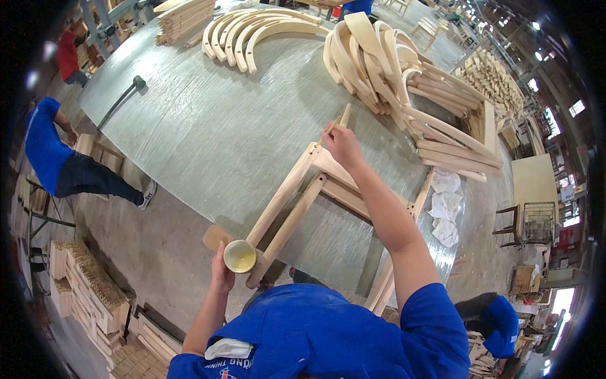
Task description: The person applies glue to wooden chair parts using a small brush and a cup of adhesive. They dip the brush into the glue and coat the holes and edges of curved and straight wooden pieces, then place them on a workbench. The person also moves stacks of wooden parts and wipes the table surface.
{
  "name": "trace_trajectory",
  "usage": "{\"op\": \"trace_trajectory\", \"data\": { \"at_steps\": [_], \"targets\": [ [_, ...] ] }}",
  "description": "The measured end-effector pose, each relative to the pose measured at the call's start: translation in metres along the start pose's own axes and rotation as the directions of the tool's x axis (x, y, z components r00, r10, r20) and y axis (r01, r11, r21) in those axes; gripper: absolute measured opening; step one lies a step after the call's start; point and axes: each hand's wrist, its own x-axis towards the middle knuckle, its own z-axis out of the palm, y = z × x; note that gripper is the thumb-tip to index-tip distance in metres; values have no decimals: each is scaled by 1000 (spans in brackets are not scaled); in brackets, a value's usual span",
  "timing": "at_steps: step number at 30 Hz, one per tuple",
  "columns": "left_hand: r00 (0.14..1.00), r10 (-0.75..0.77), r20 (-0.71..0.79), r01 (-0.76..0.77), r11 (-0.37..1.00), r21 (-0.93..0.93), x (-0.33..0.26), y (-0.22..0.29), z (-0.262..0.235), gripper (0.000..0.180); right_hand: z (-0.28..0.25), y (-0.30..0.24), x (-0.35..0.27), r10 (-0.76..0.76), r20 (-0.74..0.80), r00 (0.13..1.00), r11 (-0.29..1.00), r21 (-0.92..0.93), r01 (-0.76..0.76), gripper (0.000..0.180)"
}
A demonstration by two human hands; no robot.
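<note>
My left hand (221, 270) is wrapped round a small round cup (240, 256) with pale yellow liquid inside, held near the close end of a wooden frame. My right hand (342, 146) is closed on a thin wooden stick (337, 121), whose lower tip is at the far corner of the frame, beside a small hole. The pale wooden frame (281, 197) lies on the table in front of me, its bars running toward my body. A second bar (297, 218) with a dark hole in its end lies alongside. My fingers partly hide the stick.
A large table (208, 126) with a shiny sheet over it carries curved wooden pieces (252, 35), a heap of bent parts and frames (442, 120), white cloths (445, 205) and a mallet (139, 82). Stacked wooden parts (88, 290) stand at left. Co-workers in blue (47, 148) are nearby.
</note>
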Motion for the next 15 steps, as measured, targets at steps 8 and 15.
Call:
{"op": "trace_trajectory", "data": {
  "at_steps": [8,15],
  "targets": [
    [994,111,19,-109,992,-65,10,-5,21,40,-13,6,10,10,-7,1000,1000,2,-10,19],
    [896,393,-205,-355,913,202,0,1,35,40,-23,-5,9,65,66,996,996,49,-69,21]
  ]
}}
